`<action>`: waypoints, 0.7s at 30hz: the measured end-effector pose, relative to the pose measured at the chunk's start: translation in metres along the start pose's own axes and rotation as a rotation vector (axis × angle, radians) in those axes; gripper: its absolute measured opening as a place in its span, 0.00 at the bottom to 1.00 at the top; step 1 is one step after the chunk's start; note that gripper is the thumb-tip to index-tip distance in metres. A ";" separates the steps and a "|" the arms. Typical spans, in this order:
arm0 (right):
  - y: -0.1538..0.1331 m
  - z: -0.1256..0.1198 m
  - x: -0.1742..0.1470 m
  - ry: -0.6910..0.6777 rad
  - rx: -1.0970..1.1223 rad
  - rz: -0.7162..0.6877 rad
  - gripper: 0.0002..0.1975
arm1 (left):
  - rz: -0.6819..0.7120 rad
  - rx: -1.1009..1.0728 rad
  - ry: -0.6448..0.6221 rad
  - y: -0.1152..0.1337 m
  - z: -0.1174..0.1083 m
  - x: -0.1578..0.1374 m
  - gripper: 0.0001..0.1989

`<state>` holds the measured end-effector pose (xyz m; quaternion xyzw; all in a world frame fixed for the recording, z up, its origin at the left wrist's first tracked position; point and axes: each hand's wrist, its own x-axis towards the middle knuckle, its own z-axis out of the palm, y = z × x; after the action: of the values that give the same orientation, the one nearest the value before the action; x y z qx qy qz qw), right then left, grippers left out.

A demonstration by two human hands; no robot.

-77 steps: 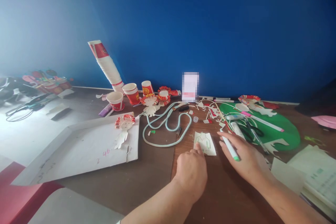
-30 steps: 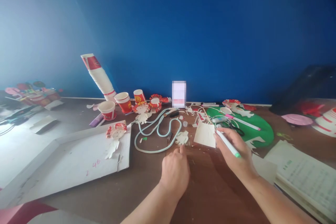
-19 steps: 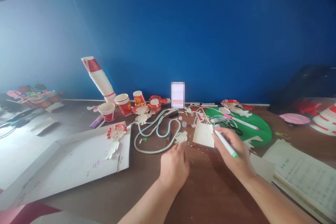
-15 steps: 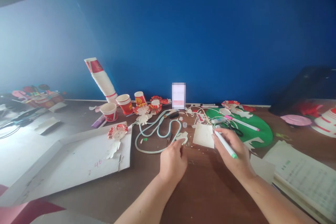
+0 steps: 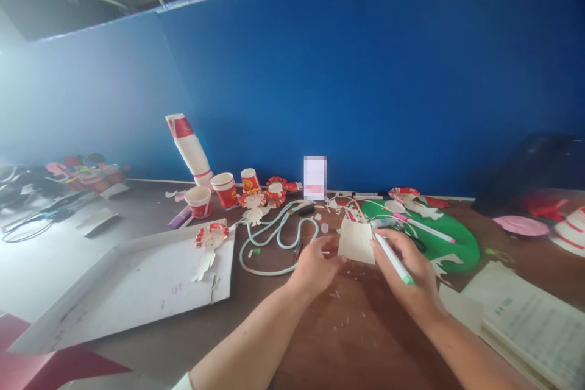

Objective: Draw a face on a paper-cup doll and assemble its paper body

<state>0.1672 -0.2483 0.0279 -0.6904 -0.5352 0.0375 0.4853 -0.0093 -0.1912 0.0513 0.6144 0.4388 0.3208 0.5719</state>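
My right hand (image 5: 409, 271) is closed around a white marker with a green end (image 5: 397, 262). The marker slants with its green end toward me. A small square of cream paper (image 5: 356, 242) meets the fingertips of this hand at its right side; whether they pinch it I cannot tell. My left hand (image 5: 317, 265) is just left of the paper, thumb and fingers apart, the thumb reaching toward the lower left corner. Small white scraps lie around and partly behind the left fingers. Behind the left hand loops a pale blue cord (image 5: 274, 271).
To the left is a white box lid (image 5: 137, 292) with a paper figure (image 5: 210, 244) on it. Paper cups (image 5: 198, 202) and a leaning cup stack (image 5: 192, 155) stand behind. At right are a green disc (image 5: 464, 244), a pink marker (image 5: 425, 227) and a notebook (image 5: 534, 311).
My left hand has moved right from a white paper cut-out toward the cream paper, its fingers spreading. The right hand keeps the marker. The view has tilted up slightly.
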 end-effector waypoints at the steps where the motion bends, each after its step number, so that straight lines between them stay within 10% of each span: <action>1: -0.001 0.000 0.002 0.001 -0.002 -0.010 0.15 | 0.017 -0.091 -0.044 0.000 0.002 0.006 0.15; 10: -0.021 0.010 0.057 0.026 0.039 0.027 0.16 | -0.084 -0.763 -0.045 -0.002 0.018 0.060 0.13; 21: 0.007 0.062 0.054 0.093 0.321 0.178 0.18 | -0.030 -0.949 -0.050 -0.035 0.026 0.092 0.13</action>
<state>0.1602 -0.1668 0.0158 -0.6497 -0.4361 0.1334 0.6082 0.0456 -0.1205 0.0033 0.2864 0.2389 0.4626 0.8043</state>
